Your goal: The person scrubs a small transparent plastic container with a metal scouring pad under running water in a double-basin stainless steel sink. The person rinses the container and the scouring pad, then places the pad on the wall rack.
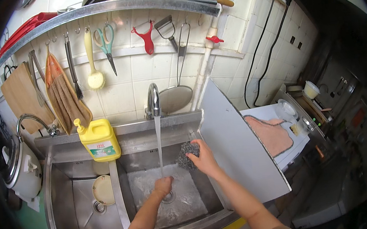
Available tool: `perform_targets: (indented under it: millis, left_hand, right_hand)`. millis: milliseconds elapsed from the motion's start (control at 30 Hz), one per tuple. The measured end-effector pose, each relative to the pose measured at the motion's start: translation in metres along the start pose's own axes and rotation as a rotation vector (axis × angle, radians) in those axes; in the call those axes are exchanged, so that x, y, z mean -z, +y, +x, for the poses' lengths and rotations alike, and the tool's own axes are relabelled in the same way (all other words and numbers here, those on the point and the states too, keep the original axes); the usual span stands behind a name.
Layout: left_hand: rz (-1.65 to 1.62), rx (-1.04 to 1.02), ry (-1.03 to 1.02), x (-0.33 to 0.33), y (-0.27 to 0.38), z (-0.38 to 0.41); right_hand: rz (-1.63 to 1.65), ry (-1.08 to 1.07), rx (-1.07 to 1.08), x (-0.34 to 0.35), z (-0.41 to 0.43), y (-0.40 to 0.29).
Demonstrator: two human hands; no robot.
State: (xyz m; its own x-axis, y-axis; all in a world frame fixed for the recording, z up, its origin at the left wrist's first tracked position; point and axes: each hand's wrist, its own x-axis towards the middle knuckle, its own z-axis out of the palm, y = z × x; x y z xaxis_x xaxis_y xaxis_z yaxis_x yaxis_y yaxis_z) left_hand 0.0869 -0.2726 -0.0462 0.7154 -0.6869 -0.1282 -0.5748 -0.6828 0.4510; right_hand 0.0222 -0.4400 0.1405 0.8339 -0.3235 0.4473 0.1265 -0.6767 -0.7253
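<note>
Water runs from the chrome faucet (154,100) into the right basin of a stainless steel double sink (207,186). My left hand (163,185) is under that stream, low in the basin and close to the drain (168,198). Its fingers are curled and mostly turned away, so whether they hold anything is hidden. On the right, my right hand (204,157) grips a grey steel wool scourer (186,156) between thumb and fingers, above the basin's right side. The scourer is apart from the water stream.
A yellow pump jug of detergent (100,140) stands behind the divider. The left basin holds a cream plate (103,190). A grey panel (236,142) borders the sink's right side. Scissors (106,47), a yellow brush (93,63) and a strainer (177,98) hang on the tiled wall.
</note>
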Motion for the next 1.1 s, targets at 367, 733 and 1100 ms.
perform_targets:
  millis: [367,733,1100]
  left_hand:
    - [0.207,0.072,-0.042,-0.016,-0.008,-0.012]
    - [-0.073,0.000,-0.003,-0.003,0.014,-0.003]
    - [-0.030,-0.001,-0.009,0.003,0.010,-0.010]
  right_hand:
    - [-0.241,-0.363,-0.604,-0.041,-0.071,0.072]
    - [0.433,0.037,0.152,0.142,0.283,-0.101]
    - [-0.134,0.269,0.030,0.130,0.305,-0.104]
